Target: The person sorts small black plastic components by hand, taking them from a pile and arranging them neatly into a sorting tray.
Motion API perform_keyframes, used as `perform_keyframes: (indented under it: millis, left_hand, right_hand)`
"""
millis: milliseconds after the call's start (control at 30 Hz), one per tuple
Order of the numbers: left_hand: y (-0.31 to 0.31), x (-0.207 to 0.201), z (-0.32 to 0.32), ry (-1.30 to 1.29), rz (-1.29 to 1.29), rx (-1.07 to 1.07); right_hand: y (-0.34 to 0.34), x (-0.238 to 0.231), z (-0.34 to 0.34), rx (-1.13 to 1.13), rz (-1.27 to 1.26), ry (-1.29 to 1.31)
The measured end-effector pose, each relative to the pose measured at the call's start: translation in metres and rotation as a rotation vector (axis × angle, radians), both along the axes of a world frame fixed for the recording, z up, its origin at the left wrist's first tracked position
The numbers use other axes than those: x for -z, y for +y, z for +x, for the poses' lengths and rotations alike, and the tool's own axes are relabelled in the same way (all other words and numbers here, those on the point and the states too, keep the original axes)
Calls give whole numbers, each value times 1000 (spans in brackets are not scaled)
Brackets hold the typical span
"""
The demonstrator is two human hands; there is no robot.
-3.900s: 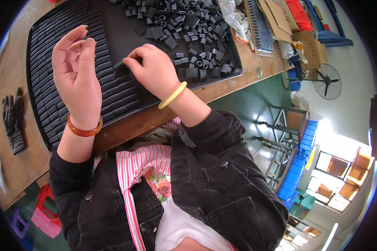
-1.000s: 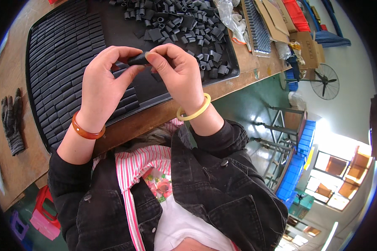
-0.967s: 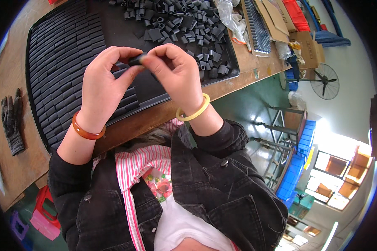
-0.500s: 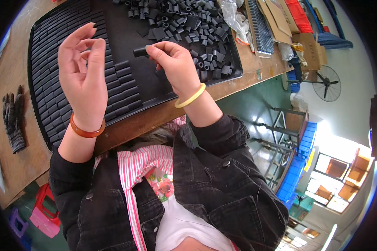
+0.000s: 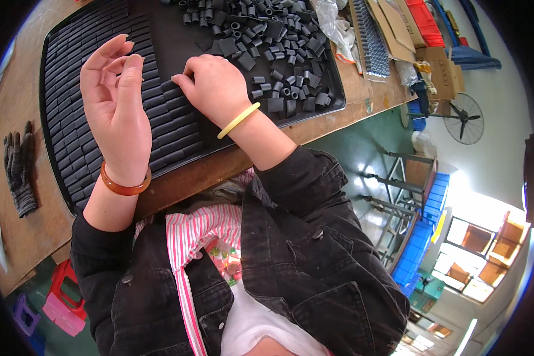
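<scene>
A black tray (image 5: 160,172) on the table holds tightly packed rows of short black tubes (image 5: 86,113) on its left side. Over these rows I hold my left hand (image 5: 115,113) raised, palm turned inward, fingers loosely bent and apart from the thumb. I see nothing in it. My right hand (image 5: 216,86) is low over the tray, by the right end of the rows. Its thumb points left toward the row's edge and its fingers curl under, so whatever they hold is hidden. Loose black tubes (image 5: 285,53) lie heaped beyond and right of this hand.
A dark knitted glove (image 5: 19,169) lies on the wooden table (image 5: 47,228) left of the tray. Plastic bags (image 5: 333,26), a grey ridged strip (image 5: 371,41) and cardboard (image 5: 391,26) sit right of it. A standing fan (image 5: 463,117) and blue crates (image 5: 418,243) are farther right.
My right hand has moved left and turned palm-down toward the rows. The black tube it pinched is out of sight. My left hand has barely shifted.
</scene>
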State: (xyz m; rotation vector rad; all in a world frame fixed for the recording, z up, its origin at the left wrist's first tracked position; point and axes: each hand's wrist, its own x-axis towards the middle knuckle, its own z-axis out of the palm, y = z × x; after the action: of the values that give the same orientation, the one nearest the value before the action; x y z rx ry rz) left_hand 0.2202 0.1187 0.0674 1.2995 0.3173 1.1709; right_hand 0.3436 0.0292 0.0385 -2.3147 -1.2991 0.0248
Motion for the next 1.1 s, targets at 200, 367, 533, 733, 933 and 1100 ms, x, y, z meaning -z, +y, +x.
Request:
perform_keyframes:
  millis: [200,367,533,733,933,1100]
  left_hand:
    - [0,-2,0,-8,-1,-11]
    - [0,1,0,-28,4,15]
    - [-1,1,0,-7,7,34]
    - [0,5,1,34,60,38]
    - [-2,-2,-1,133,93,107]
    - [-12,-21,7,496,1013,-8]
  right_hand:
    - [-20,-10,31,91,270,96]
    - [-35,-2,44,56,8,-149]
    - [-31,1,40,48,-114,-83]
    - [-27,7,34,34,116,-153]
    - [-26,4,41,-56,78,-156]
    - [-39,-16,20,-50,414,668]
